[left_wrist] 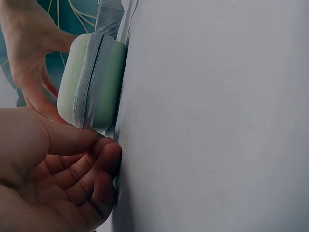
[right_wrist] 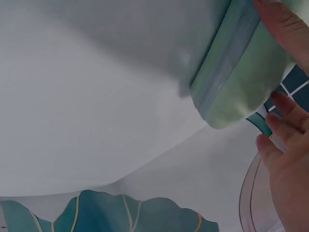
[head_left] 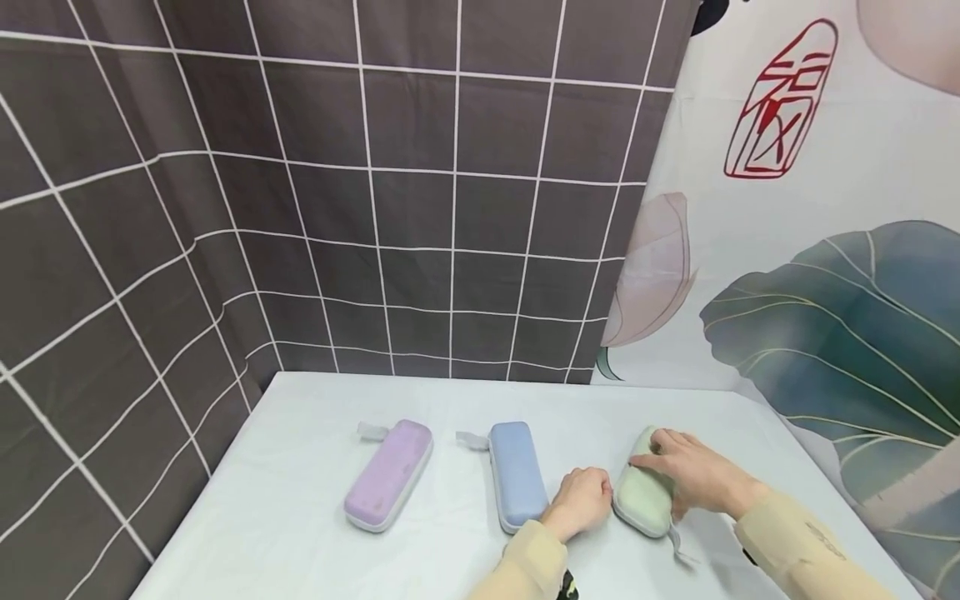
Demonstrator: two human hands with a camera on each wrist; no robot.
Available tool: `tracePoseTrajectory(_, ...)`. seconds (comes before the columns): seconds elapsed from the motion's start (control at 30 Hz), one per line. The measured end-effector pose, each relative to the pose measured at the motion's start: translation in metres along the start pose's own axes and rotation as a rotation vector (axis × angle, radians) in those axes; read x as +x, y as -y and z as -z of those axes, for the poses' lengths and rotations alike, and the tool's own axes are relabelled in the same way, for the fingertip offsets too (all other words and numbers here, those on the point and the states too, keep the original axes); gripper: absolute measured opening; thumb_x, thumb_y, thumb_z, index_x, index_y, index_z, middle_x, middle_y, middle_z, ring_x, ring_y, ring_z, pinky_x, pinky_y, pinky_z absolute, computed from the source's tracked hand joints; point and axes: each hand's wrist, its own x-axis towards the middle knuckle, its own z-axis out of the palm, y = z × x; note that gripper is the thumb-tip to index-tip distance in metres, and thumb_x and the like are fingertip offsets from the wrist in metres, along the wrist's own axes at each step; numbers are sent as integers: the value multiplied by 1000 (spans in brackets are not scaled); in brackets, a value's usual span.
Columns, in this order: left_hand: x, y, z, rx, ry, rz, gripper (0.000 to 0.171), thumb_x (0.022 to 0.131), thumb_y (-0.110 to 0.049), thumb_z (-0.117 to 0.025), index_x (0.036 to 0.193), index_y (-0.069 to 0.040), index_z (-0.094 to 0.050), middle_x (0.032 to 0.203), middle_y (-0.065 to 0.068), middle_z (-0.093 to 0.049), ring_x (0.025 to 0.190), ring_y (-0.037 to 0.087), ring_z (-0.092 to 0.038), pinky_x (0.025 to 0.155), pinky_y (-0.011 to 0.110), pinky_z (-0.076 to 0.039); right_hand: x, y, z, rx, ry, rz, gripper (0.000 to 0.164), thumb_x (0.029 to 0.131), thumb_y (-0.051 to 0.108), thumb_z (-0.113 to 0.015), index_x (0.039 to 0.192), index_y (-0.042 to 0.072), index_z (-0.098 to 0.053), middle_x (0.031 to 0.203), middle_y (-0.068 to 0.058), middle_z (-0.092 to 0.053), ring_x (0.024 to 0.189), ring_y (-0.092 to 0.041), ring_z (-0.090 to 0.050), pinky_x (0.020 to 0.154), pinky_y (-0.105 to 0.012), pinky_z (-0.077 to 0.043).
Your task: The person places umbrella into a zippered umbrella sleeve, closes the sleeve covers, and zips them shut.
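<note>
A pale green zip case with a grey strap at its near end lies at the right of the white table. My right hand holds it from the right, the thumb along its side and the other fingers around its far part. At the case's left edge is my left hand, fingers curled. In the left wrist view, that hand's thumb and forefinger pinch together right at the grey zipper; the pull is hidden between the fingertips. The zipper looks closed along the side that shows.
A blue case with a grey strap lies just left of my left hand, and a purple case lies farther left. Behind the white table hang a dark grid-patterned cloth and a leaf-patterned cloth at the right.
</note>
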Motion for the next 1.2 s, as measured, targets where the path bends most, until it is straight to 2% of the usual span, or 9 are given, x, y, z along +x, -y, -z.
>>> tracePoseTrajectory(0.17,1,1,-5,-1,5,7,23,94,-13,-59,72,-16,-58,60,-8,-47,56,8,-43,53,21,-36,-4,-3,-4,74,25,-32,90,41,27,-93,124,9,-65,123,-21,-53,115,-46,-50,94,-62,-39)
tracePoseTrajectory(0.27,0,1,-6,-2,-6,6,22,94,-12,-60,72,-15,-59,61,-8,-47,58,7,-43,55,21,-36,-5,-5,-7,63,5,-27,89,40,36,-91,122,10,-67,116,-14,-55,104,-36,-55,90,-58,-42)
tracePoseTrajectory(0.43,-2,2,-5,-7,-17,11,21,91,-11,-62,72,-16,-59,61,-8,-47,59,8,-43,57,21,-36,-10,-10,-13,61,-71,9,87,42,45,-88,119,11,-68,106,-2,-50,94,-22,-51,83,-48,-43)
tracePoseTrajectory(0.57,-3,0,-5,9,-28,8,21,91,-11,-62,71,-17,-59,62,-9,-48,60,7,-44,59,21,-38,-16,-14,-17,90,-103,7,88,47,53,-84,121,10,-67,111,-7,-51,96,-23,-53,82,-47,-46)
tracePoseTrajectory(0.7,-5,-1,-6,9,-41,7,21,91,-12,-63,71,-17,-58,62,-10,-48,59,6,-45,58,21,-38,-21,-17,-23,91,-138,9,91,51,62,-79,124,10,-65,122,-14,-54,105,-31,-57,84,-48,-48)
tracePoseTrajectory(0.87,-6,1,-5,20,-65,22,21,89,-11,-65,71,-18,-56,62,-10,-47,60,6,-45,59,21,-38,-22,-19,-28,122,-172,20,91,55,65,-73,126,10,-63,128,-17,-55,116,-42,-52,87,-56,-45)
tracePoseTrajectory(0.93,-6,2,-5,25,-76,26,21,89,-11,-65,71,-18,-56,62,-10,-47,60,6,-45,59,21,-38,-20,-19,-29,134,-189,34,90,57,66,-72,126,9,-63,126,-17,-55,115,-42,-53,86,-56,-44)
tracePoseTrajectory(1.1,-4,5,-4,25,-88,28,20,88,-10,-66,72,-17,-56,62,-9,-47,59,6,-45,57,21,-39,-17,-19,-32,104,-249,54,89,55,67,-71,123,9,-65,120,-13,-57,106,-31,-56,84,-47,-45)
tracePoseTrajectory(1.2,-2,4,-3,41,-98,33,20,89,-11,-66,72,-18,-56,62,-10,-47,59,6,-45,58,21,-38,-16,-17,-33,88,-273,52,89,55,68,-72,120,8,-66,116,-13,-58,100,-30,-58,81,-48,-47)
